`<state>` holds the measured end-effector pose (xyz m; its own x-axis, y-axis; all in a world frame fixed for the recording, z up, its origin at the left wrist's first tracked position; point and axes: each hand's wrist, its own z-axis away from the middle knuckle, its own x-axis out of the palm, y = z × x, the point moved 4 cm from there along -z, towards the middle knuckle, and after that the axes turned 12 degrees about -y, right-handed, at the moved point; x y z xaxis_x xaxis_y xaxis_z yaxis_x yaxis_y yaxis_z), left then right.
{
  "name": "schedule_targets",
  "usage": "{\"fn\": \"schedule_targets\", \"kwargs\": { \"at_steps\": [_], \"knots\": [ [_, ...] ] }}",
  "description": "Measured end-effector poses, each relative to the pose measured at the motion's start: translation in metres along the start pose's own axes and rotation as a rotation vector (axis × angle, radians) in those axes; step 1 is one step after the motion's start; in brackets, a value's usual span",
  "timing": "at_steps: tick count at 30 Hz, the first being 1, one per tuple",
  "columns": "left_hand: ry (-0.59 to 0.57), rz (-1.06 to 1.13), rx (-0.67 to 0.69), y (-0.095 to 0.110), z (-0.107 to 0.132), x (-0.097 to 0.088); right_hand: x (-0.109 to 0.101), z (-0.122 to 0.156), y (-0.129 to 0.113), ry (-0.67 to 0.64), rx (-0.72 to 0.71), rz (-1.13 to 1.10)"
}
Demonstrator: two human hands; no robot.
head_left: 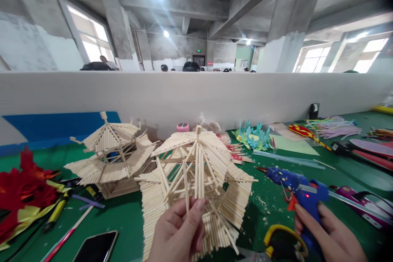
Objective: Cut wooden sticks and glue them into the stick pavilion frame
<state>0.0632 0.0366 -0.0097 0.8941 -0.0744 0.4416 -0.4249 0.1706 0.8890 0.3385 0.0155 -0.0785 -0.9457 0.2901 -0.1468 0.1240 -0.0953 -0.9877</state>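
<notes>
In front of me stands a pavilion model (215,151) built of thin wooden sticks, its roof partly covered. My left hand (181,231) is closed at the near side of that roof, thumb and fingers pinching the lower end of a wooden stick (186,184). Whether the stick touches the frame at its top, I cannot tell. My right hand (331,233) grips a blue hot glue gun (307,196) by its handle, index finger at the orange trigger. The gun's nozzle points left toward the model, apart from it, and a red light glows on its body.
A second stick pavilion (113,147) stands at the left. Red paper flowers (24,192), a phone (96,247) and a yellow-handled tool (285,231) lie near me. Behind are a teal paper piece (253,135), clear glue sticks (288,159) and a white partition (196,94).
</notes>
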Motion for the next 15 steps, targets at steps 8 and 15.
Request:
{"fn": "schedule_targets", "kwargs": {
  "at_steps": [8,15],
  "knots": [
    [0.003,0.0,0.015,0.0,0.002,0.0,-0.053,-0.054,0.074,-0.075,0.225,0.789],
    [-0.009,-0.017,0.015,0.0,0.001,0.001,-0.004,-0.025,-0.011,0.045,-0.399,0.917]
  ]
}}
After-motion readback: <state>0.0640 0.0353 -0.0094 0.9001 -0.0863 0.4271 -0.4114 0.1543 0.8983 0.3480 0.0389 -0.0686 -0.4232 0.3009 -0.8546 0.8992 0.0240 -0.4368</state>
